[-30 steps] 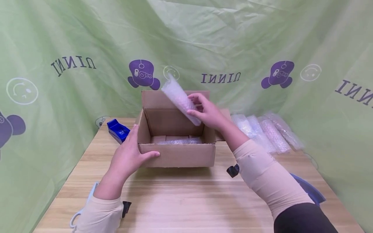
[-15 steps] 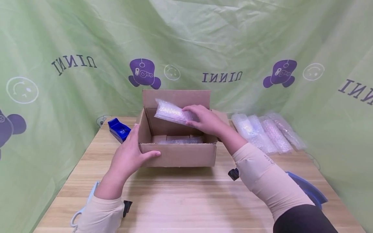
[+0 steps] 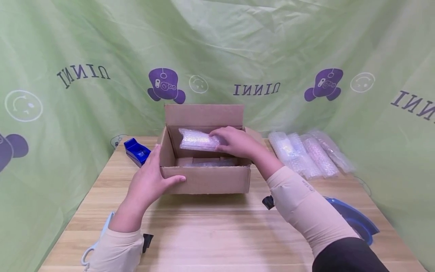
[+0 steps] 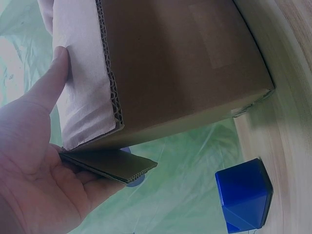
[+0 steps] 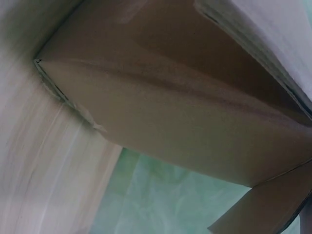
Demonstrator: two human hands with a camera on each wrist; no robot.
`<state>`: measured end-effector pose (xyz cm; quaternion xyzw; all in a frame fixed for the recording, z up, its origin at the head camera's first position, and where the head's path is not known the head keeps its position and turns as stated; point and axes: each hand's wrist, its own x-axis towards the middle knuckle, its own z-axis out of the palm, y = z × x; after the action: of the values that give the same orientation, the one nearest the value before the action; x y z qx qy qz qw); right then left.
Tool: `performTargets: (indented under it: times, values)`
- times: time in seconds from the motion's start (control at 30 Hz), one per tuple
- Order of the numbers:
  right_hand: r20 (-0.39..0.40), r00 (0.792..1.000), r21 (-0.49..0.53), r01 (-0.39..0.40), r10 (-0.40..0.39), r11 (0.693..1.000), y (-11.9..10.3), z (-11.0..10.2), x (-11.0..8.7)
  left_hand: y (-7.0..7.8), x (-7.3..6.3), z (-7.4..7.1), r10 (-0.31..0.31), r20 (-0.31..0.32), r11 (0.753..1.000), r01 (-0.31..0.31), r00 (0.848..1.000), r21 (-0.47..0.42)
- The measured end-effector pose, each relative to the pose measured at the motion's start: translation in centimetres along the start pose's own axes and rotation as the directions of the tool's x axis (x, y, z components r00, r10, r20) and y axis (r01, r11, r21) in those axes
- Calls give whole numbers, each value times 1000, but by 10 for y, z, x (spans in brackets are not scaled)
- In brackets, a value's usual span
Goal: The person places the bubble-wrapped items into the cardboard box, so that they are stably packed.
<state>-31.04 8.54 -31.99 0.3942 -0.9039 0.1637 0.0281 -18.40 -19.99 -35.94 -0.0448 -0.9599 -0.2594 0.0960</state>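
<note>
An open cardboard box [image 3: 205,180] stands on the table, its back flap raised. My left hand [image 3: 147,183] grips the box's front left corner. In the left wrist view, the thumb [image 4: 59,73] lies on the front flap and the fingers go behind the side flap. My right hand [image 3: 236,142] holds a bubble-wrapped packet [image 3: 197,139] nearly level over the opening, near the back wall. Below it, clear bubble wrap [image 3: 212,164] lies in the box, mostly hidden by the front wall. The right wrist view has only the box's outside [image 5: 161,117], not the hand.
Several bubble-wrapped packets [image 3: 319,155] lie side by side at the back right. A blue tape dispenser [image 3: 137,152] sits left of the box. A light blue handled tool [image 3: 89,254] is partly under the left forearm, and a blue curved object [image 3: 357,221] lies beside the right forearm.
My right hand has lowered the packet from a steep tilt above the box to nearly level in its opening. The left hand stays on the box corner.
</note>
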Motion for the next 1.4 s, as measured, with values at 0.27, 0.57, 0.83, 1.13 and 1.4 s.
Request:
performTargets:
  times: [0.27,0.57,0.83,1.13,1.4]
  values:
    - [17,1000,-39,8,-7,999,0,1,1,1,1,-1,5,1,1000,-5,1000,6]
    - [13,1000,-44,4,-4,999,1,0,2,2,2,-3,6,0,1000,-6,1000,2]
    - [-104,995,-35,2,-5,999,0,-3,-1,1,0,-3,-2,0,1000,2,1000,0]
    - [-248,965,16,-86,88,996,4,-28,-18,0,0,-2,-4,4,1000,4,1000,-1]
    - [-323,916,129,-206,237,970,40,-57,-45,-1,0,-2,-12,10,1000,12,1000,1]
